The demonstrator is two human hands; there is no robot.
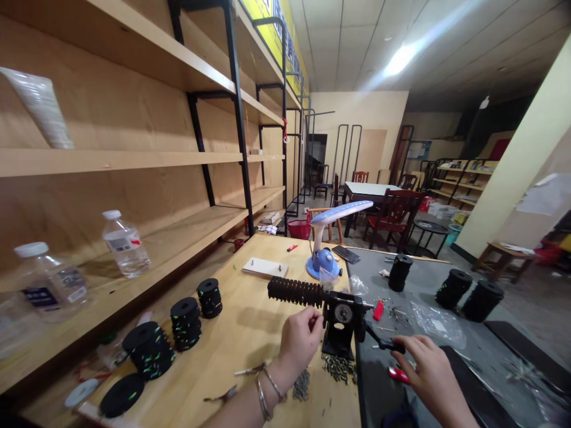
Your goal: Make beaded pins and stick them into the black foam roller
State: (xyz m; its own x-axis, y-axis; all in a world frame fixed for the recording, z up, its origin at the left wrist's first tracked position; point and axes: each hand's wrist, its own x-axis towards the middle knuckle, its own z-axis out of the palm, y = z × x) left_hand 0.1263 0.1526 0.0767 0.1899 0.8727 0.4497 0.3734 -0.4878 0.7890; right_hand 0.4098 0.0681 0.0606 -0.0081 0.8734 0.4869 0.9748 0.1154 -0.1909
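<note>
A small black hand-cranked machine (342, 321) stands upright on the table. From its left side sticks out a ribbed black roll (294, 292), lying level. Just below the roll's inner end is my left hand (302, 334), its fingertips pinched together; anything between them is too small to make out. My right hand (422, 364) has its fingers closed on the crank handle (392, 345) at the machine's right. Piles of small screws (338, 367) lie at the machine's foot. A red-handled tool (398, 374) rests beneath my right hand.
Black spools (185, 324) with coloured flecks stand along the left table edge; more black spools (454, 288) stand on the grey mat (379, 392). Behind the machine are a blue lamp (322, 261), a phone (346, 254) and a pale board (265, 267). Wooden shelves (191, 229) rise at left.
</note>
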